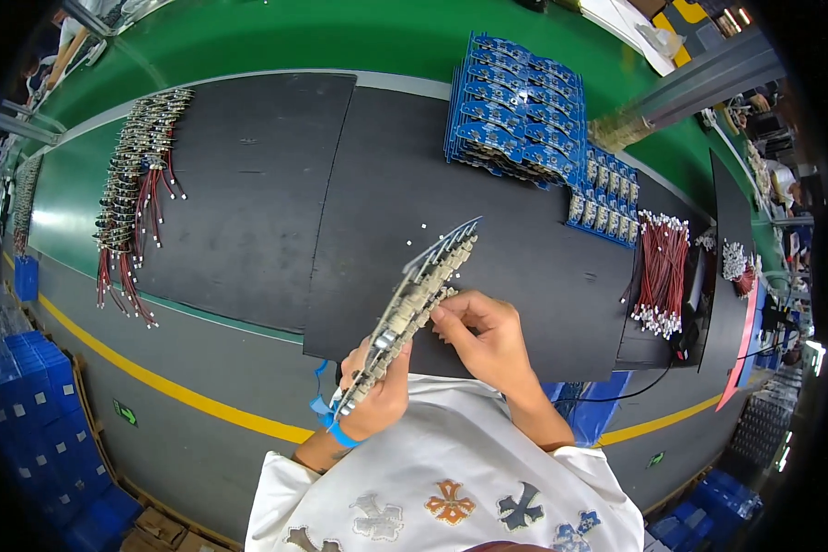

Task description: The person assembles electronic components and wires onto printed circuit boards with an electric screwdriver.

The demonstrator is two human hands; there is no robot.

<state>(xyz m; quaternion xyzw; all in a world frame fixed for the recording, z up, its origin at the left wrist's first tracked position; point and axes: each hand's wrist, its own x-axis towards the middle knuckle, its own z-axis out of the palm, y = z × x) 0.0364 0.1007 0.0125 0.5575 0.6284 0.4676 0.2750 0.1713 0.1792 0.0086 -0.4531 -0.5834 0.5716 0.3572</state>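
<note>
Table (248, 55): two mats side by side, left mat (248, 202), right mat (524, 276). Row of wired boards (133, 184) along left mat's left edge. Board stack (515, 110) at right mat's far edge; smaller panels (605, 198) just right; wire bundle (661, 271) further right. Board strip (414, 304) above right mat's near edge.

Two small green floor signs (125, 412) beside the yellow line, one lower left, one lower right (656, 458), brown cardboard boxes (161, 529) on the floor at bottom left
</note>
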